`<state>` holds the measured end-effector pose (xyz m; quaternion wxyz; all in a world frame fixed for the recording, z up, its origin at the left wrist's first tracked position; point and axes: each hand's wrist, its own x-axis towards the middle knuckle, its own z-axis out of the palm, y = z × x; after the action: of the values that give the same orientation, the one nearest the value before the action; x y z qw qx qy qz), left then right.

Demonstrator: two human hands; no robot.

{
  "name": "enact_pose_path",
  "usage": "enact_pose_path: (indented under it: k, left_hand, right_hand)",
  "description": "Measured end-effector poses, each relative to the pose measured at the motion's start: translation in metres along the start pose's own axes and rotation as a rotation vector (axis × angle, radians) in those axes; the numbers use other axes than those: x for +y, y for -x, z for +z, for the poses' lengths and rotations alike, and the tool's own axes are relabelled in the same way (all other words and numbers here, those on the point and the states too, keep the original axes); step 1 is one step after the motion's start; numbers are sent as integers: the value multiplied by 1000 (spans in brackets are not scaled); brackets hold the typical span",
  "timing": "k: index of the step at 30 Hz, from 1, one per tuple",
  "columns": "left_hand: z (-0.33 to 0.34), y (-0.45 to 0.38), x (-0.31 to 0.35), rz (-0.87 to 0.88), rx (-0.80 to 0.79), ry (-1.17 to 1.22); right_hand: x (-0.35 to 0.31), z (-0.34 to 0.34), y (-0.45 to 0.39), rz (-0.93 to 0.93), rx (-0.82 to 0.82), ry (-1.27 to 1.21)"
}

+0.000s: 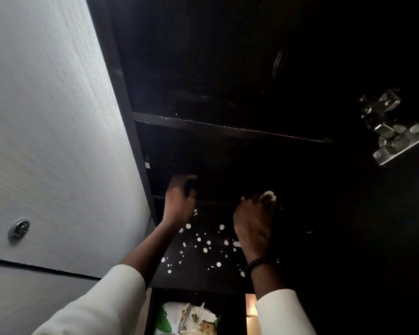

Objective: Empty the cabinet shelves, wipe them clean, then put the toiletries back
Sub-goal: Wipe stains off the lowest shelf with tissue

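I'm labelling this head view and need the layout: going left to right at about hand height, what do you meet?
Round metal lock on the pale door → left hand reaching into the dark cabinet → white splatter spots on the shelf → right hand gripping something white → metal hinge, higher up at the far right.

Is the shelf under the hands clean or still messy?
Messy. The dark shelf is dotted with white splashes between the left hand and the right hand, which holds something white; what it is cannot be told.
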<state>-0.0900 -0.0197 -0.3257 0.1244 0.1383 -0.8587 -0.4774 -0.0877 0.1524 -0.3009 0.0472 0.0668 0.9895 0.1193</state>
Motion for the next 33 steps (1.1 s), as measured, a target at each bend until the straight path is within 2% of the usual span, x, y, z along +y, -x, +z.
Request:
enact_pose_path:
  k: [5,8,10,13,16,19,21,24,28,30,33]
  left_hand:
    - [0,0,-1,18,-6,-38]
    - [-2,0,0,19,-16,-42]
    - [-3,0,0,8,-20,-25]
    - [-5,2,2,-13,-16,62]
    - [-14,8,4,-58,50,194]
    - [-26,13,0,-78,127,96]
    - [-32,15,-4,-77,155,66]
    - [-33,20,-4,-68,152,70]
    - [-35,26,-7,-46,153,78]
    - [-37,30,-14,-26,133,87]
    - [-40,40,-24,20,106,82]
  right_hand:
    - [-45,7,4,-214,247,-431]
    - [-33,14,2,-421,256,-632]
    - [-8,23,-12,-409,311,-603]
    - [13,33,-36,-235,362,-628]
    - [-20,25,-42,-215,340,-714]
    - [-69,19,-31,-248,325,-756]
    - [-97,14,-14,-395,344,-749]
    - [-132,10,5,-721,342,-656]
    - [-114,10,-6,-925,266,-660]
    - [-74,19,-14,-867,220,-752]
    - [-16,43,-22,-516,342,-867]
